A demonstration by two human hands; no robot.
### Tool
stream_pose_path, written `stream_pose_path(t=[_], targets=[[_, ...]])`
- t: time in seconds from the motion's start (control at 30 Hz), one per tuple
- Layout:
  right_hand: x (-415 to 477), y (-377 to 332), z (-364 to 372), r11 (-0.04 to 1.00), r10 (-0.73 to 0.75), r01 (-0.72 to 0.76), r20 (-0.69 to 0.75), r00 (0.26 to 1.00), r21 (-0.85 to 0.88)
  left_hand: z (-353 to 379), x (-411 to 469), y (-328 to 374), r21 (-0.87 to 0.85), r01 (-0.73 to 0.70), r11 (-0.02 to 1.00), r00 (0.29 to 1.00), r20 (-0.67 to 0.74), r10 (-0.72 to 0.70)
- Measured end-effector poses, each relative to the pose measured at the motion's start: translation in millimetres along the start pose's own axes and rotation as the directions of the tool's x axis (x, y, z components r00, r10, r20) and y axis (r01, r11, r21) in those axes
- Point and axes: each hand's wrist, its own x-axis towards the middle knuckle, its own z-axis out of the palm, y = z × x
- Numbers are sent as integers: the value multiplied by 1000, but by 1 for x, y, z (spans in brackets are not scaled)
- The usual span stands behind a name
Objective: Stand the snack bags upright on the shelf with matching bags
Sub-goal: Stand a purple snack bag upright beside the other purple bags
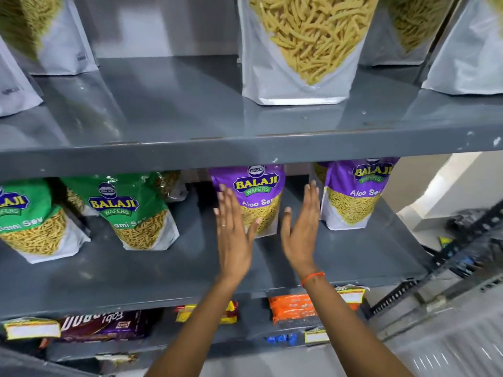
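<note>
A purple Aloo Sev bag (258,194) stands upright on the grey middle shelf (152,270). A second purple Aloo Sev bag (353,191) stands to its right. My left hand (234,235) is flat and open just in front of the first bag's left side. My right hand (302,229) is open beside its right edge; neither hand grips the bag. Two green Balaji sev bags (130,210) (30,221) stand upright at the left of the same shelf.
The upper shelf (190,110) holds several silver pouches of yellow sev (302,47). Below, the bottom shelf carries flat packets: a purple one (103,325), a yellow one (206,311), an orange one (294,306). A black rack and floor lie at the right.
</note>
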Motion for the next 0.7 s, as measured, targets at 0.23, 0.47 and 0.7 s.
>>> stream_pose_path(t=[0.23, 0.47, 0.7], targets=[[24, 89, -91, 986, 165, -167, -47, 985, -29, 116, -10, 73, -309, 187, 932, 928, 368, -64], [83, 181, -150, 780, 381, -598, 618, 688, 185, 187, 24, 69, -409, 579, 706, 691, 705, -158], [57, 203, -180, 780, 354, -604, 680, 642, 163, 175, -31, 86, -310, 604, 734, 690, 664, -288]])
